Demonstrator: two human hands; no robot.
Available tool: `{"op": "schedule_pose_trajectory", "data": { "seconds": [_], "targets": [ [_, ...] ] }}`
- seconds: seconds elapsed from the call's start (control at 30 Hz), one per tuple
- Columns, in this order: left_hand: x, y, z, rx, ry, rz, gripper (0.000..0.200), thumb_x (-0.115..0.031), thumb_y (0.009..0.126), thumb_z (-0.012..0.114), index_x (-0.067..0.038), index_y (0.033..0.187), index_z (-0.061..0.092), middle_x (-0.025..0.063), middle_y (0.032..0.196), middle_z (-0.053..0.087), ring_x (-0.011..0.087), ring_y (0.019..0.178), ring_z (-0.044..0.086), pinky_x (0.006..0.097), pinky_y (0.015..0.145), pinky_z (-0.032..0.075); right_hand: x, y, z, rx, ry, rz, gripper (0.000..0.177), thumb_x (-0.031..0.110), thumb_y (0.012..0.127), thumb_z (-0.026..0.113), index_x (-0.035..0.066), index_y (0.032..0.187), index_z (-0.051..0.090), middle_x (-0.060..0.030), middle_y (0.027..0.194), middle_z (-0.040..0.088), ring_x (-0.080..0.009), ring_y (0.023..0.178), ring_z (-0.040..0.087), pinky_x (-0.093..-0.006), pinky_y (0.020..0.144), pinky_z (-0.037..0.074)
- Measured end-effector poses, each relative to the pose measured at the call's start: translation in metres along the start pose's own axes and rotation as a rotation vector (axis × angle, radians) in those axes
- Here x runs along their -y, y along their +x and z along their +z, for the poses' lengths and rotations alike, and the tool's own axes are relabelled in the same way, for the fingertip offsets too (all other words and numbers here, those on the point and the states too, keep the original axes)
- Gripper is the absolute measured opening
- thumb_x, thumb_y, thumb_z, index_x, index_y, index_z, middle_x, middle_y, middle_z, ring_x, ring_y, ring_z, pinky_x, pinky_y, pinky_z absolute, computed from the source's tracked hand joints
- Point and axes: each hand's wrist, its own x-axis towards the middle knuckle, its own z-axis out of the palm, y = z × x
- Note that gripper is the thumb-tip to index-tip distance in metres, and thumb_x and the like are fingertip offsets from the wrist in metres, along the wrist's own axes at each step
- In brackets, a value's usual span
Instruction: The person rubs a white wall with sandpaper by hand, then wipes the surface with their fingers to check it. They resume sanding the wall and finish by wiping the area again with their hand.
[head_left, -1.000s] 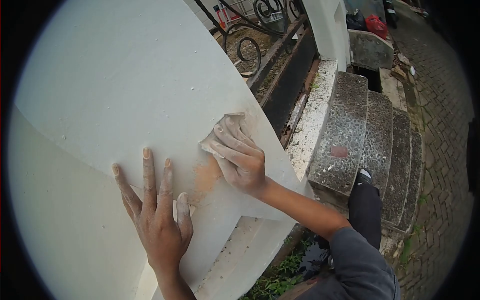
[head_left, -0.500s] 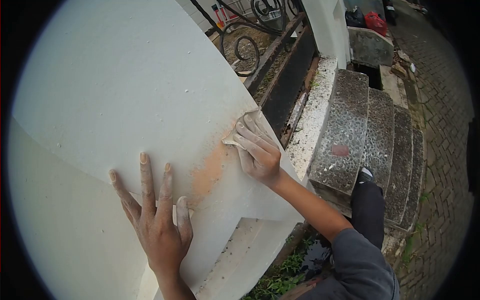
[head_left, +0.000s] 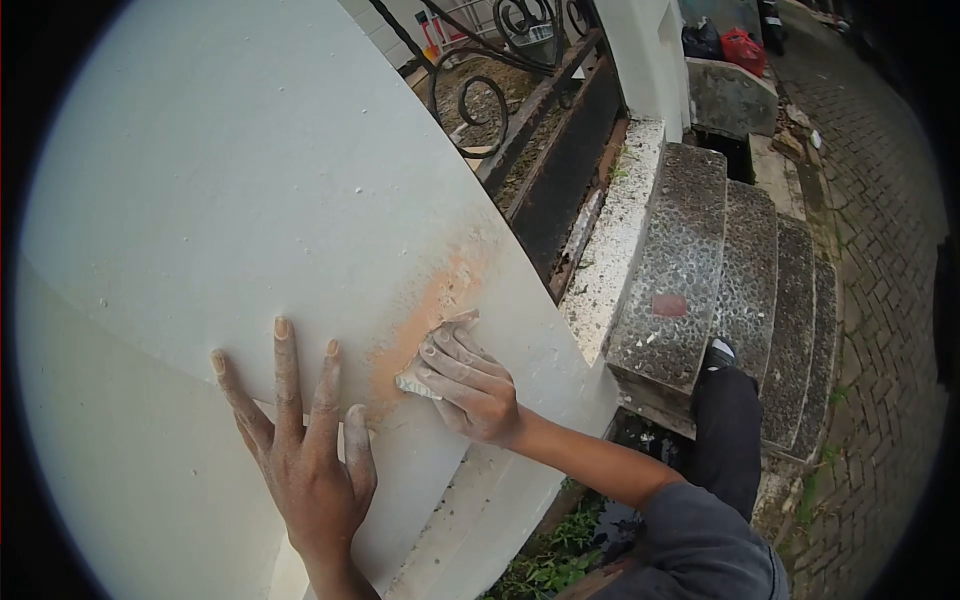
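Note:
My left hand [head_left: 310, 460] lies on the white wall [head_left: 230, 180] with its fingers spread, dusty with white powder. A piece of folded sheet [head_left: 417, 385], pale with printed letters on one edge, is pressed to the wall under my right hand [head_left: 468, 385], whose fingers are bent round it. Beside and above the right hand runs an orange-brown patch [head_left: 432, 305] on the wall. The middle of the sheet is hidden beneath the fingers.
Black curled ironwork [head_left: 485, 115] stands beyond the wall's edge. Speckled stone steps [head_left: 675, 250] descend at the right to a paved lane [head_left: 880, 200]. Red and black bags [head_left: 743, 50] sit at the top right. Green plants [head_left: 555, 550] grow below the wall. A shoe [head_left: 718, 353] rests on the steps.
My right hand has moved down and to the left along the wall with the sheet, uncovering the upper part of the orange-brown patch. My left hand remains spread on the wall.

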Motion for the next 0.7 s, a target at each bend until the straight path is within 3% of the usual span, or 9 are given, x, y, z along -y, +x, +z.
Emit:
{"op": "schedule_pose_trajectory", "data": {
  "seconds": [0.07,0.13,0.2,0.33,0.4,0.43,0.53,0.63,0.7],
  "targets": [
    [0.0,-0.001,0.001,-0.006,0.0,0.019,0.043,-0.012,0.08,0.054,-0.015,0.123,0.058,0.0067,0.147,0.033,0.041,0.139,0.009,0.054,0.111,0.014,-0.02,-0.002,-0.004,-0.006,0.012,-0.048,0.021,-0.004,0.076,0.064,-0.003,0.096,0.066,-0.0196,0.107,0.064,-0.0345,0.108,0.059,-0.0432,0.095,0.045],
    [-0.001,-0.001,0.002,-0.011,0.003,0.041,0.042,-0.012,0.081,0.053,-0.014,0.123,0.058,0.0075,0.147,0.034,0.0415,0.139,0.009,0.0539,0.111,0.015,-0.04,0.034,-0.008,-0.172,0.061,0.294,0.021,-0.004,0.077,0.064,-0.005,0.098,0.065,-0.0209,0.107,0.064,-0.0365,0.109,0.058,-0.0427,0.095,0.045],
    [-0.002,-0.002,-0.001,0.024,0.0,0.028,0.042,-0.012,0.081,0.053,-0.013,0.123,0.058,0.0078,0.147,0.034,0.0418,0.139,0.009,0.0538,0.111,0.015,-0.025,0.033,0.004,-0.257,-0.044,0.22,0.021,-0.004,0.077,0.063,-0.006,0.098,0.065,-0.021,0.107,0.064,-0.0367,0.11,0.057,-0.0439,0.096,0.044],
    [-0.001,-0.001,-0.001,0.031,0.014,0.023,0.043,-0.013,0.08,0.053,-0.013,0.123,0.058,0.0075,0.147,0.034,0.0415,0.139,0.009,0.0535,0.111,0.015,0.016,-0.014,-0.005,0.149,0.158,-0.03,0.022,-0.005,0.076,0.064,-0.004,0.098,0.065,-0.0177,0.105,0.066,-0.0317,0.107,0.06,-0.0427,0.095,0.046],
    [-0.002,-0.002,-0.001,0.011,0.02,0.039,0.043,-0.013,0.08,0.054,-0.013,0.123,0.058,0.0075,0.147,0.034,0.0414,0.139,0.009,0.0534,0.111,0.015,-0.03,0.01,-0.01,-0.093,-0.057,0.072,0.021,-0.005,0.077,0.063,-0.004,0.098,0.065,-0.0167,0.105,0.066,-0.031,0.104,0.062,-0.0397,0.093,0.047],
    [-0.003,-0.002,-0.001,0.0,0.016,0.042,0.043,-0.013,0.08,0.054,-0.013,0.123,0.058,0.0075,0.147,0.034,0.0414,0.139,0.009,0.0533,0.111,0.015,-0.031,0.039,-0.024,-0.13,0.159,0.366,0.021,-0.005,0.077,0.062,-0.005,0.098,0.065,-0.0171,0.106,0.065,-0.0319,0.104,0.061,-0.0378,0.092,0.048],
    [-0.002,-0.001,-0.002,0.041,-0.03,0.005,0.044,-0.013,0.08,0.054,-0.012,0.124,0.057,0.0076,0.147,0.034,0.0415,0.139,0.009,0.0535,0.111,0.015,-0.012,0.016,0.002,-0.157,-0.06,0.152,0.021,-0.003,0.077,0.062,-0.004,0.098,0.066,-0.0173,0.107,0.065,-0.0325,0.106,0.06,-0.0393,0.094,0.047],
    [-0.001,-0.001,-0.001,0.022,0.006,0.035,0.045,-0.012,0.079,0.055,-0.012,0.124,0.057,0.007,0.147,0.034,0.0413,0.139,0.009,0.0529,0.111,0.015,0.023,-0.015,-0.006,0.192,0.159,-0.041,0.022,-0.002,0.076,0.065,-0.001,0.097,0.066,-0.0182,0.107,0.065,-0.0342,0.108,0.059,-0.0446,0.098,0.043],
    [-0.001,-0.003,-0.001,0.023,0.017,0.039,0.045,-0.011,0.079,0.055,-0.012,0.124,0.057,0.0067,0.147,0.034,0.0407,0.139,0.01,0.0526,0.111,0.016,-0.018,0.006,-0.008,0.019,0.061,0.032,0.022,-0.002,0.076,0.064,-0.002,0.098,0.066,-0.0185,0.108,0.064,-0.0335,0.108,0.059,-0.0424,0.098,0.044]
  ]
}}
